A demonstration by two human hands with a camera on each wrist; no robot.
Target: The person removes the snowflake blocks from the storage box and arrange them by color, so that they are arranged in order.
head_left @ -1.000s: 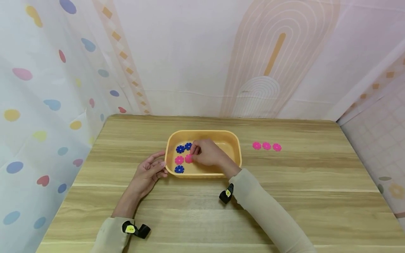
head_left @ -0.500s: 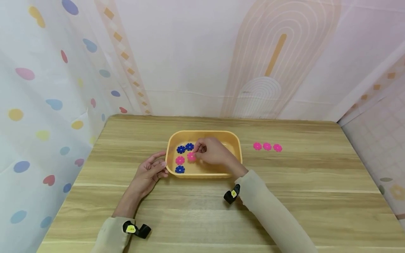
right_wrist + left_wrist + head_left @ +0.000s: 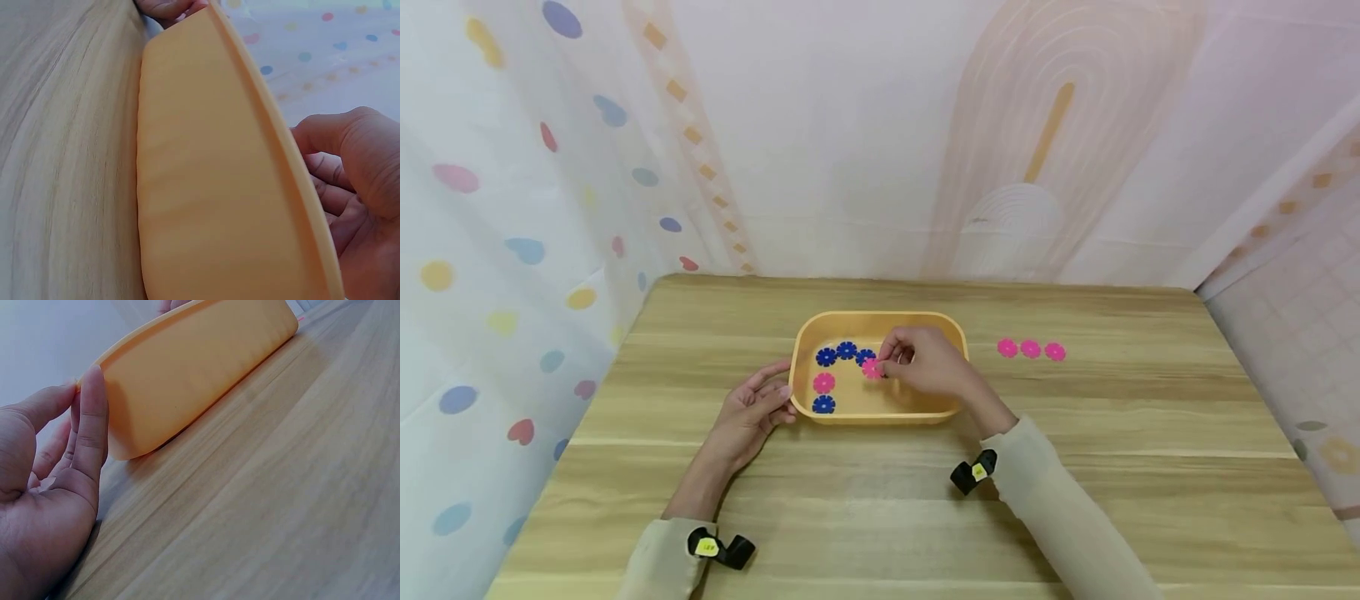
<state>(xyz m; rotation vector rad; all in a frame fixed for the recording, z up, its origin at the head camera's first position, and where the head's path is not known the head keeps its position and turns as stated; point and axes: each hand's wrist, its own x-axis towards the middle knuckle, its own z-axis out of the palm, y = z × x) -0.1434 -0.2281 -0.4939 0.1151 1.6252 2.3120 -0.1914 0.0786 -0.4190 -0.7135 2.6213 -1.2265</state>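
Note:
In the head view, a yellow plastic basket (image 3: 880,418) stands on the wooden table. My left hand (image 3: 748,417) pinches its left rim, thumb (image 3: 53,403) on top and forefinger against the outer wall. Inside, my right hand (image 3: 928,362) pinches a pink snowflake disc (image 3: 872,368) between thumb and fingertips. Beside that disc lies a blue snowflake disc (image 3: 865,357), partly covered by it. More blue discs (image 3: 826,357) and one pink disc (image 3: 823,382) lie in the left part of the basket. In the right wrist view, the basket's wall (image 3: 212,162) hides the right fingertips.
Three pink discs (image 3: 1031,349) lie in a row on the table, right of the basket. The wooden table (image 3: 865,500) meets a patterned cloth backdrop (image 3: 850,167) at its far edge, and a dotted cloth (image 3: 535,333) hangs on the left.
My right hand has moved rightward inside the basket, carrying the pink disc with it. A third blue disc in the upper row has come into sight. The left hand keeps its place.

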